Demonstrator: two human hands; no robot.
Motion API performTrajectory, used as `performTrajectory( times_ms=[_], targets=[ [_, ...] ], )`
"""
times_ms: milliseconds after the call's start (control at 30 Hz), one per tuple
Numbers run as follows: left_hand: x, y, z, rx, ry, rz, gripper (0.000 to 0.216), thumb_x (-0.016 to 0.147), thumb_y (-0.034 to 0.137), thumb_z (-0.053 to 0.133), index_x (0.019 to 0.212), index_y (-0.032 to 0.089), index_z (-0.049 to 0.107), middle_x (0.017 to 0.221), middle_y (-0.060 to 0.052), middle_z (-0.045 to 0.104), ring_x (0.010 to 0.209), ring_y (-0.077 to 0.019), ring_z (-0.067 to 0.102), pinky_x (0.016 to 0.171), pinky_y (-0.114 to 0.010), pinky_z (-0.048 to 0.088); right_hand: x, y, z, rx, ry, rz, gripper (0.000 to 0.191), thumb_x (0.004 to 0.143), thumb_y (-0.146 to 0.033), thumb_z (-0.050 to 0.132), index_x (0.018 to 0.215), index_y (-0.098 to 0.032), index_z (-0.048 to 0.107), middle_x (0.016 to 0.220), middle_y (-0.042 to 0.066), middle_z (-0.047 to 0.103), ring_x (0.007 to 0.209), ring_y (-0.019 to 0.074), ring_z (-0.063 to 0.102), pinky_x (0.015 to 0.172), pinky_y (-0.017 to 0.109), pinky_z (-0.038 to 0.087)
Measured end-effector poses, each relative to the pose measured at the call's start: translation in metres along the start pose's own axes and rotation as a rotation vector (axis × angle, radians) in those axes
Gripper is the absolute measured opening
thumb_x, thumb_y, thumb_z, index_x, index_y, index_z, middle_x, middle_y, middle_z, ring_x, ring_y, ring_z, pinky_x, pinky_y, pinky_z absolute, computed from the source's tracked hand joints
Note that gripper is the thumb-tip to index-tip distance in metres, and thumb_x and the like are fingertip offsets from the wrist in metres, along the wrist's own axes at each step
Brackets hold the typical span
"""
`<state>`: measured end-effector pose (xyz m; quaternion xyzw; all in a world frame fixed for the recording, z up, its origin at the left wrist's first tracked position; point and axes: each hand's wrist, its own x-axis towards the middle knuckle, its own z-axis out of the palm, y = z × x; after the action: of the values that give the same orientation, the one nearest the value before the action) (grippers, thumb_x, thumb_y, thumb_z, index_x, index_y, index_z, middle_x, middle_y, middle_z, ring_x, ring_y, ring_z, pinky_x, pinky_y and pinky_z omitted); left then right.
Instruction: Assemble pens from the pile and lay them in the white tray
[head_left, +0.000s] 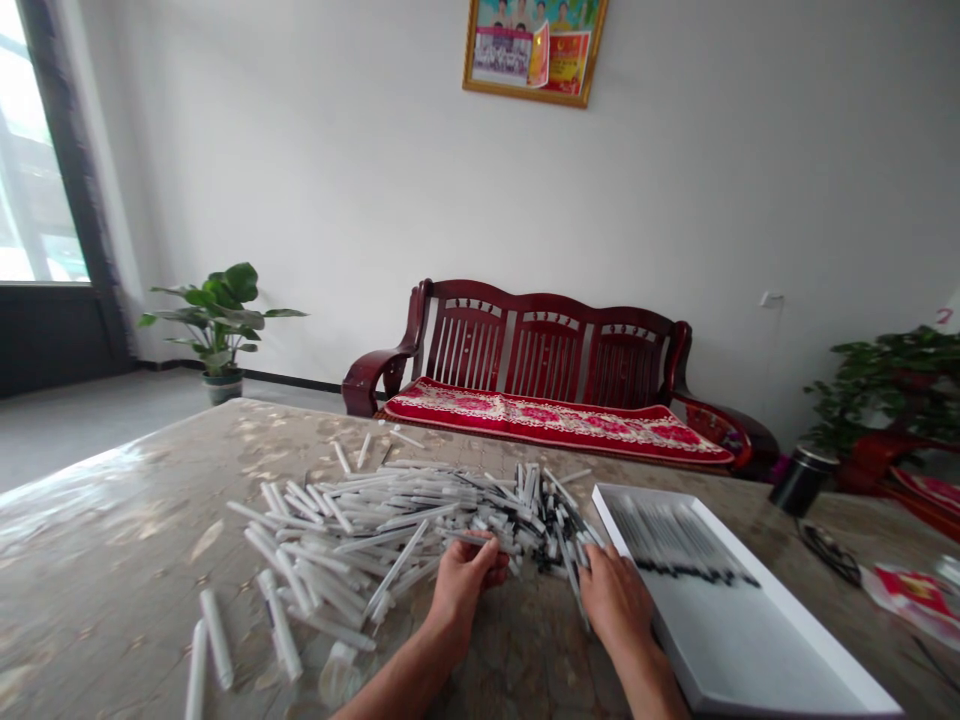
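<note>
A large heap of white, translucent pen barrels point(322, 560) covers the middle of the table, with black pen parts point(551, 525) mixed in at its right side. My left hand point(461, 580) is at the heap's near edge, thumb and fingers pinched on a slim grey pen point(471, 539). At the heap's right end, my right hand point(619, 595) has its fingers curled down around a pen point(571, 575); its fingertips are partly hidden. Beside that hand lies a shallow white box point(757, 640), in which a row of clear pens with black ends point(675, 540) lies side by side.
Several loose barrels point(216, 640) lie at the left on the patterned table point(112, 560). A black cylinder point(804, 480), a cable point(829, 552) and a red packet point(911, 597) are at the right. Behind stands a wooden bench point(547, 350); potted plants flank it.
</note>
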<state>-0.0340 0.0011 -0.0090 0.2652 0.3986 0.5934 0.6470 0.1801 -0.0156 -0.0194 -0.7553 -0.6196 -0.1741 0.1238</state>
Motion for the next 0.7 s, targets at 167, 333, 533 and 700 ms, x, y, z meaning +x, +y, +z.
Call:
performTrajectory(
  times_ms=[167,333,533,700],
  targets=[
    [-0.002,0.001,0.0,0.007,-0.018,0.012,0.044,0.051,0.043,0.088,0.077,0.018,0.063,0.064,0.002,0.066,0.062,-0.0158,0.067,0.055,-0.023,0.051,-0.001,-0.004,-0.001,-0.023,0.012,0.002,0.02,0.086,-0.015,0.052,0.092,-0.022,0.07,0.089,0.008,0.072,0.085,0.0242,0.066,0.074,0.031,0.041],
    [-0.005,0.003,0.0,0.007,-0.034,0.014,0.045,0.053,0.047,0.086,0.077,0.018,0.062,0.067,0.002,0.065,0.065,-0.0161,0.067,0.056,-0.024,0.052,-0.001,-0.005,-0.002,0.019,0.025,0.011,0.024,0.086,-0.013,0.051,0.096,-0.022,0.07,0.092,0.008,0.072,0.087,0.0239,0.066,0.075,0.031,0.042],
    [-0.005,0.003,0.002,-0.039,-0.052,0.005,0.045,0.054,0.044,0.087,0.08,0.018,0.06,0.069,0.002,0.065,0.066,-0.0158,0.068,0.06,-0.025,0.055,-0.001,-0.008,0.0,0.167,0.037,0.016,0.026,0.087,-0.012,0.049,0.099,-0.021,0.07,0.096,0.007,0.071,0.093,0.0237,0.065,0.079,0.03,0.044],
    [-0.006,0.003,0.003,-0.078,-0.052,0.008,0.047,0.054,0.042,0.087,0.083,0.019,0.058,0.071,0.004,0.063,0.065,-0.0152,0.068,0.067,-0.03,0.058,-0.004,-0.015,0.005,0.35,0.099,-0.043,0.025,0.087,-0.013,0.048,0.098,-0.021,0.069,0.098,0.007,0.071,0.096,0.0222,0.064,0.084,0.03,0.044]
  ],
)
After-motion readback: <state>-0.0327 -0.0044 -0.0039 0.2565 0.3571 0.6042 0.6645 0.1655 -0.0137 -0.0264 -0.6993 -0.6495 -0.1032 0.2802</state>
